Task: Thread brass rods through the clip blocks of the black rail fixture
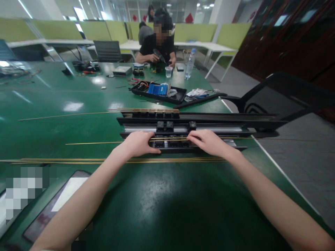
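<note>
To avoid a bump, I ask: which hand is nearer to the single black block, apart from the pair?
Right. The right hand is just at the near side of the single black block; the left hand is farther off, leftward beyond the pair.

Indoor scene, evenly lit from above

Pale glare spots the glossy green table; soft shadows fall under the arms. The background looks soft, the edges stretched by the wide lens.

Two hands; one bottle; one cup; three blocks along middle rail.
</note>
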A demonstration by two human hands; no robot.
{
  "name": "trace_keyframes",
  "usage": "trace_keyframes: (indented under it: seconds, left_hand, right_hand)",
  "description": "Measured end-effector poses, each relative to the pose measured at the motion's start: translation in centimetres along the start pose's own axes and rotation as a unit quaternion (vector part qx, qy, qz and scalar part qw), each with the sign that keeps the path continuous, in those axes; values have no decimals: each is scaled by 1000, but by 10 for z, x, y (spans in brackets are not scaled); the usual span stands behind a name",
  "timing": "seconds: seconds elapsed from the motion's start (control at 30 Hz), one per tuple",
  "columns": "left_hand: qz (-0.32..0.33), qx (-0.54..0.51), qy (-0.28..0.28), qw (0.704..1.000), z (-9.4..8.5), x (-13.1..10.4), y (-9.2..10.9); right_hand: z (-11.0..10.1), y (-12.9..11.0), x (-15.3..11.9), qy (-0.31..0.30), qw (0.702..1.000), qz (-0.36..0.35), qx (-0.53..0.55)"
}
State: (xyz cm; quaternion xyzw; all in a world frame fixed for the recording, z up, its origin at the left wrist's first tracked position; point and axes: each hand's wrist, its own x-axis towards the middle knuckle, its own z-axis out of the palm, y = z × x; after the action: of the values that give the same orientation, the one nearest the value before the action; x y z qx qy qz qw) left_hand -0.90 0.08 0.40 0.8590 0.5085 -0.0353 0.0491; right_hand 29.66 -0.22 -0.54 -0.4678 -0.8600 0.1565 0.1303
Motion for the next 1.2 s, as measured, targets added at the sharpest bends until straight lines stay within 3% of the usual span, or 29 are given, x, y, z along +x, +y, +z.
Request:
trace_keyframes:
  seconds: [0.4,1.2]
  left_hand:
    - [-8,22,14,1000,4,2,0]
    - [-2,22,9,1000,4,2,-1]
  right_hand:
    - [0,6,0,-3,1000,-18,-2]
    - [-21,16,-6,-78,996,10,32]
